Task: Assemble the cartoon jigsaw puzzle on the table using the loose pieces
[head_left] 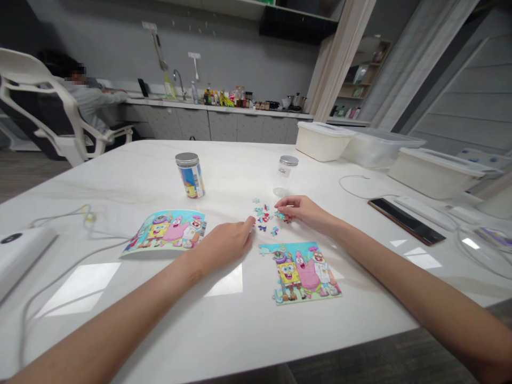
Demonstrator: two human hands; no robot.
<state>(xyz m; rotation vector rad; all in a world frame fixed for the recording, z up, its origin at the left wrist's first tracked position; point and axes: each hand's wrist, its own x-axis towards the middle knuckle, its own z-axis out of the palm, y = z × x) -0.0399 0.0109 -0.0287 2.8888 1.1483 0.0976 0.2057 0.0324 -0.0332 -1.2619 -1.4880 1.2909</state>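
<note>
A mostly joined cartoon jigsaw puzzle (306, 272) lies flat on the white table, its left side ragged. Behind it several loose puzzle pieces (263, 218) are scattered in a small cluster. My right hand (300, 209) is at the right of this cluster, fingers bent together on a puzzle piece (281, 215). From the left comes my left hand (230, 240), its fingers curled and the tips close to the loose pieces; whatever they may hold is hidden. Beyond my left hand a curled reference picture (172, 230) shows the same cartoon figures.
A printed jar (190, 176) with a metal lid and a clear jar (285, 175) stand farther back. Storage boxes (326, 141), a dark flat device (406, 220) and cables occupy the right side. At left lie a white power strip (24, 256) and cables; a person (94, 104) sits beyond.
</note>
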